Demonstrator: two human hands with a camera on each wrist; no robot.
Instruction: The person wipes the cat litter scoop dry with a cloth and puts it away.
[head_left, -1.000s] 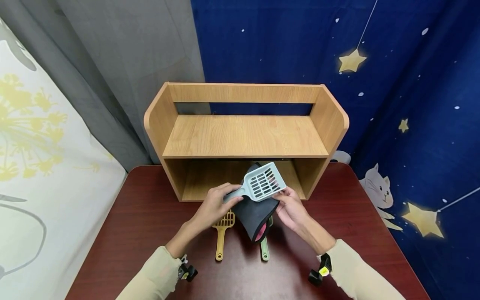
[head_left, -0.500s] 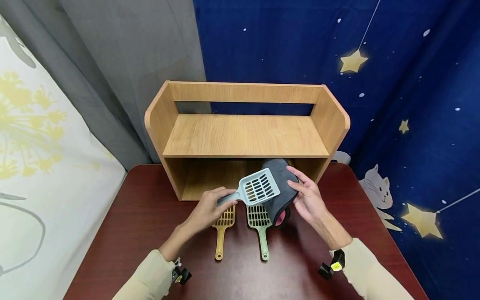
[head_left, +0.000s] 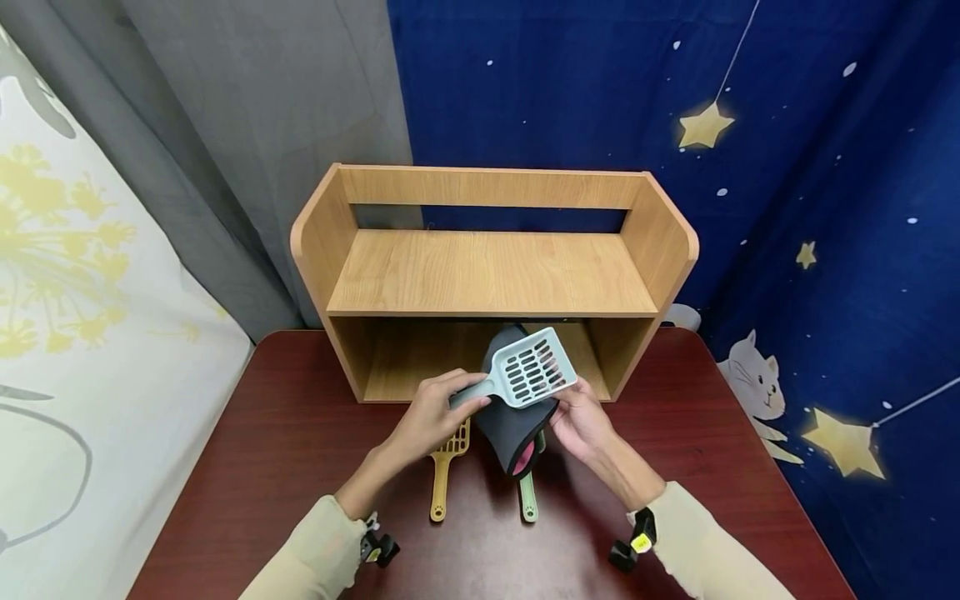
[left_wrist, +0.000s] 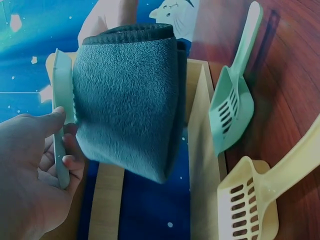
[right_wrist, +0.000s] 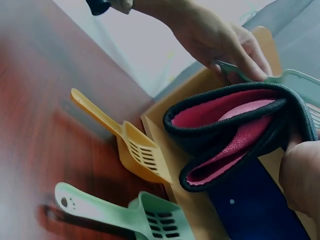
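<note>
By its handle, my left hand (head_left: 429, 417) grips a light blue slotted litter scoop (head_left: 532, 367), pinched between thumb and fingers and raised above the table. A folded dark grey cloth (head_left: 510, 437) with a pink lining lies behind the scoop's head, and my right hand (head_left: 588, 427) holds it there near the scoop's right edge. In the left wrist view the cloth (left_wrist: 127, 100) appears against the scoop (left_wrist: 62, 95). The cloth's pink folds (right_wrist: 240, 137) open toward the right wrist camera. Part of my right hand is hidden behind scoop and cloth.
On the dark red table (head_left: 315, 467) lie a yellow litter scoop (head_left: 442, 483) and a green one (head_left: 528, 500), the latter partly covered by the cloth in the head view. Behind stands a two-level wooden shelf (head_left: 487, 271). Curtains hang at the back and sides.
The right hand carried the cloth rightward along the blue scoop, then brought it back left behind the scoop's head. The left hand kept its grip, dipping slightly left and returning.
</note>
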